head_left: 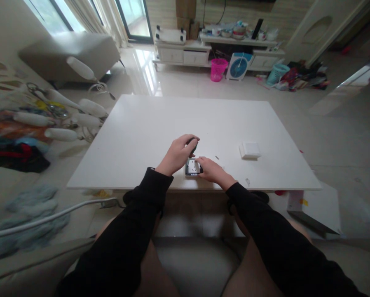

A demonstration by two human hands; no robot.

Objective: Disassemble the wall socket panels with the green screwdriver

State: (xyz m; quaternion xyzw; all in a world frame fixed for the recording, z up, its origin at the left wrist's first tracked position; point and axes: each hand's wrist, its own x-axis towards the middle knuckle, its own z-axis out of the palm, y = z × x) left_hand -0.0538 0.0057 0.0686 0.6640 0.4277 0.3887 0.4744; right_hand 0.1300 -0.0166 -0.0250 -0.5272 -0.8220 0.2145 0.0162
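Observation:
A wall socket (pixel 193 167) with a white slotted face and a dark frame lies near the front edge of the white table. My right hand (pixel 211 170) grips its right side, with fingers on the face and along the edge. Just above its far side, my left hand (pixel 181 152) is closed around a black-handled tool (pixel 192 146) held roughly upright. The tool's lower end is too small to make out. A small dark sliver (pixel 217 157) lies on the table beyond my right hand.
White square panels (pixel 249 151) are stacked at the right of the table (pixel 160 119). A small clear piece (pixel 247 181) sits near the front edge. Left of the table stands a lamp with white shades (pixel 92 108). A pink basket (pixel 218 69) is on the floor beyond.

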